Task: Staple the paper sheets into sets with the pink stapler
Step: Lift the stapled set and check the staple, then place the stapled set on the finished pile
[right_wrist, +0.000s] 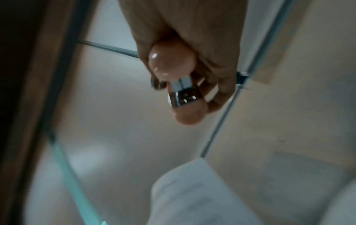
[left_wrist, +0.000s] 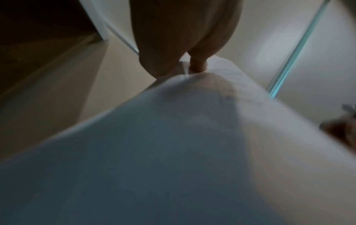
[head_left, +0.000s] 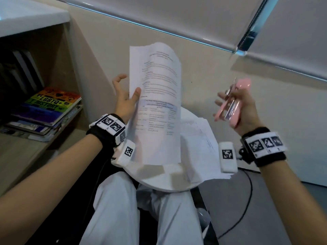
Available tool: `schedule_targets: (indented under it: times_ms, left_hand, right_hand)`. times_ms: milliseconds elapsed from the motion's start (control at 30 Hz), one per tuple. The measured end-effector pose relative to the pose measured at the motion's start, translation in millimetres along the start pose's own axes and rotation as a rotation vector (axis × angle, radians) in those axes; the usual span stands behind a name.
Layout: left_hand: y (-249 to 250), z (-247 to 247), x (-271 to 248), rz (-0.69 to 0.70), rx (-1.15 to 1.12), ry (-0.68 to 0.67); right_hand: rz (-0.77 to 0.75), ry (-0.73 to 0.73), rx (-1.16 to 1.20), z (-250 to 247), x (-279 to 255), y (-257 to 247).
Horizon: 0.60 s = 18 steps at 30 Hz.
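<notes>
1. Paper set (head_left: 157, 103) is up in the air, held upright in front of me by my left hand (head_left: 123, 101): thumb on the printed front near the left edge, other fingers behind the sheets, index & another finger curled loose above. Top of the set bends back a bit.
2. Left wrist view: mostly the white back of the sheets (left_wrist: 173, 152), w/ a fingertip (left_wrist: 198, 67) at the top edge. Blurry.
3. Pink stapler (head_left: 235, 105) is in my right hand (head_left: 242, 110), raised to the right of the papers & well apart from them. Fingers wrapped round its body; top arm hinged away from the base, metal rail showing between.
4. Right wrist view: stapler (right_wrist: 173, 64) seen end-on, chrome part (right_wrist: 185, 94) under the pink knob, fingers closed round it.
5. More loose sheets (head_left: 200, 144) lie on a small round white worktop (head_left: 168, 184) over my lap, below both hands.
6. Left side: shelf w/ a stack of books (head_left: 46, 112), a rainbow-cover one on top.
</notes>
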<state>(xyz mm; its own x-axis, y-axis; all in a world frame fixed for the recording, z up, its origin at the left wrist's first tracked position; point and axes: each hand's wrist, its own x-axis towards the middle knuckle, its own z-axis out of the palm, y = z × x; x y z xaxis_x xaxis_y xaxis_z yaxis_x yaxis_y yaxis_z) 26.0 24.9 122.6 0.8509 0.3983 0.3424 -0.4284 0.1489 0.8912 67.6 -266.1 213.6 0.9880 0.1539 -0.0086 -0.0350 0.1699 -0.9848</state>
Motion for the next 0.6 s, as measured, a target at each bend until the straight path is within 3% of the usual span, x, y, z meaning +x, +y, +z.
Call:
schedule_targets:
  times_ms: [133, 267, 400, 500, 600]
  left_hand:
    - [-23.1, 30.4, -3.1, -0.034, 0.158, -0.039]
    - [-47.1, 61.6, -14.0, -0.181, 0.198, -0.086]
    - [-77.8, 77.6, -24.4, -0.348, 0.464, -0.223]
    - [-112.2, 93.5, -32.0, -0.516, 0.475, -0.336]
    - [-148.7, 117.7, -43.7, -0.637, 0.497, -0.31]
  right_hand:
    - [0.279, -0.146, -0.137, -28.9, -18.7, 65.4]
    - [0.368, -0.236, -0.063, -45.5, -22.2, 95.7]
    - [0.346, -0.066, -0.34, -82.1, -0.7, 102.3]
    - [0.368, 0.032, -0.656, -113.6, 24.6, 113.9]
    - [0.436, 0.095, -0.844, -129.4, 45.4, 133.9]
